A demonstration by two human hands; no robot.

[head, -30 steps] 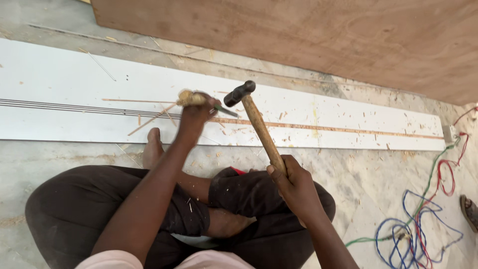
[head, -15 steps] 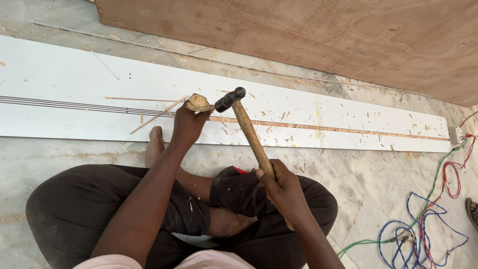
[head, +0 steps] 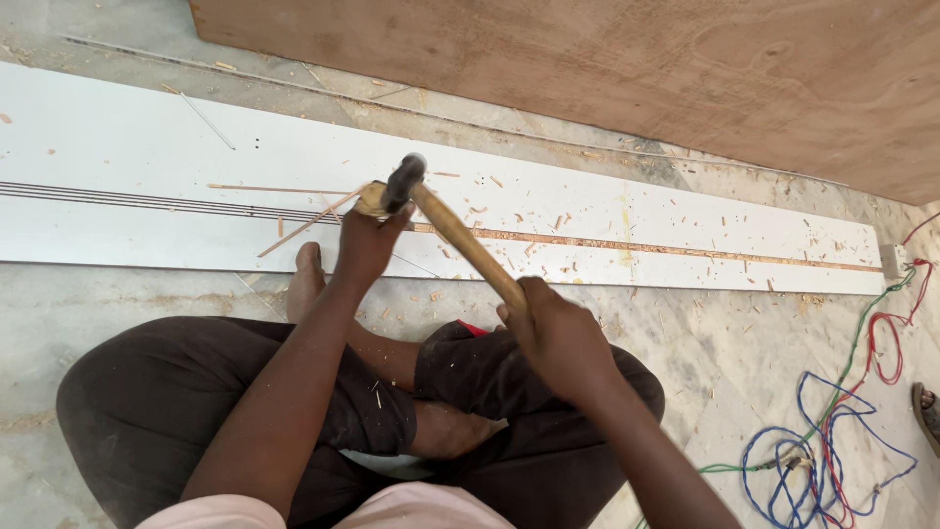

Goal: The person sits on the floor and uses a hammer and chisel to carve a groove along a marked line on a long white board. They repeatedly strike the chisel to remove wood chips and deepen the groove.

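Note:
I sit cross-legged on the floor in front of a long white board (head: pixel 147 147) with a groove cut along its length. My left hand (head: pixel 367 240) grips a wooden-handled chisel (head: pixel 371 199) set against the groove. My right hand (head: pixel 558 333) holds the wooden handle of a hammer (head: pixel 460 235). The hammer's dark head (head: pixel 402 181) rests on the butt of the chisel. To the right of the chisel the groove (head: pixel 636 247) shows bare brown wood. Left of the chisel run thin dark lines.
A large brown plywood sheet (head: pixel 607 69) leans behind the board. Wood chips and thin slivers (head: pixel 299 227) litter the board and floor. Tangled blue, red and green wires (head: pixel 832 431) lie on the concrete at right. A sandal tip (head: pixel 927 411) shows at the right edge.
The hammer has swung down from a raised position onto the butt of the chisel. My left hand has stayed on the chisel at the groove.

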